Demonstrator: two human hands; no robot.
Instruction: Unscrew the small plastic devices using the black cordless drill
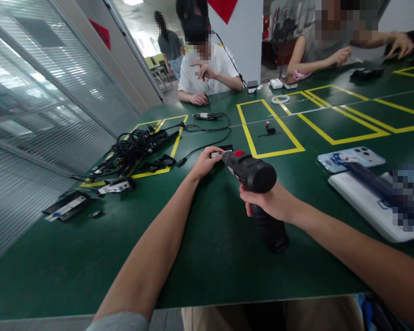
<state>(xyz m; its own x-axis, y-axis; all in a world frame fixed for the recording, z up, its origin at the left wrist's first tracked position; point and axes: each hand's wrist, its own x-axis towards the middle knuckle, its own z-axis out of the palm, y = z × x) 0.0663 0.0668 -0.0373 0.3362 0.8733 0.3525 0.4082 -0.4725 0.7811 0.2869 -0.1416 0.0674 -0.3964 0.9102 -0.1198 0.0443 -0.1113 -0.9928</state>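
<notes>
I have my left arm stretched forward, left grip low with fingers bent; my right forearm slants inward, right grip curled around.

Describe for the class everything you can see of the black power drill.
The black power drill looks largely plastic, with a rounded rear, a red part on top and a thick handle slanting downward. The person's right-hand grip wraps the handle, over the green table. The drill's nose points away from the wearer, next to the left-hand grip; whether it touches anything there is unclear.
</notes>
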